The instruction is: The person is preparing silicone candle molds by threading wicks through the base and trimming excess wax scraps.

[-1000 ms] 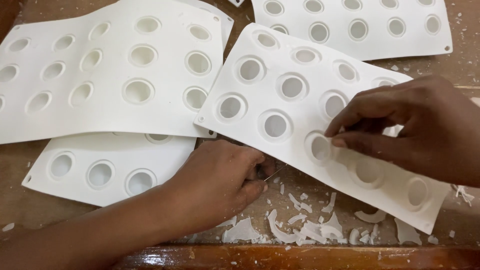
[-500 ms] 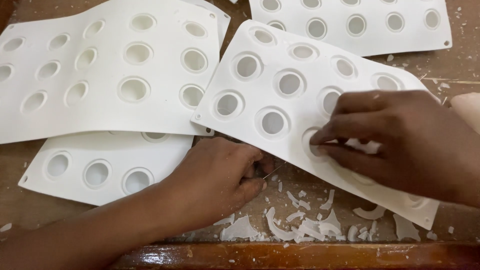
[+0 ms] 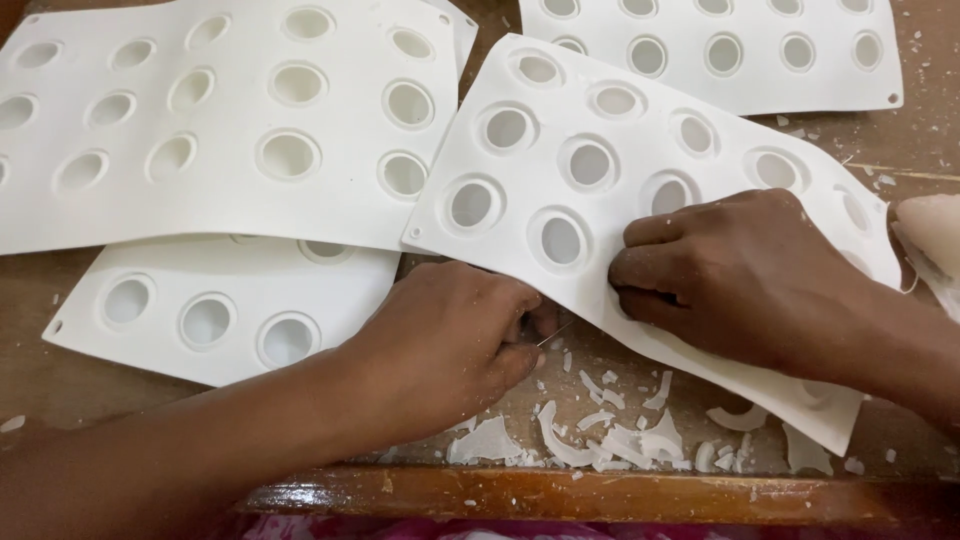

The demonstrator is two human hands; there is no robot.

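A white sheet with round holes (image 3: pixel 600 130) lies tilted across the wooden table (image 3: pixel 900 150). My right hand (image 3: pixel 740 275) rests on its near right part, fingers curled and pressing at a hole's edge. My left hand (image 3: pixel 455 335) sits just below the sheet's near edge, fingers pinched on a thin needle-like tool (image 3: pixel 553 334) whose tip points at the sheet. White scraps (image 3: pixel 600 430) lie under and in front of the sheet.
Three more white holed sheets lie around: a large one at the left (image 3: pixel 230 120), one beneath it (image 3: pixel 210 310), one at the top right (image 3: pixel 720 50). A pale lump (image 3: pixel 935 235) sits at the right edge. The table's raised wooden rim (image 3: pixel 600 495) runs along the front.
My right hand has slid left along the sheet, toward the left hand. The sheet has shifted slightly left and up. My left hand stays in place.
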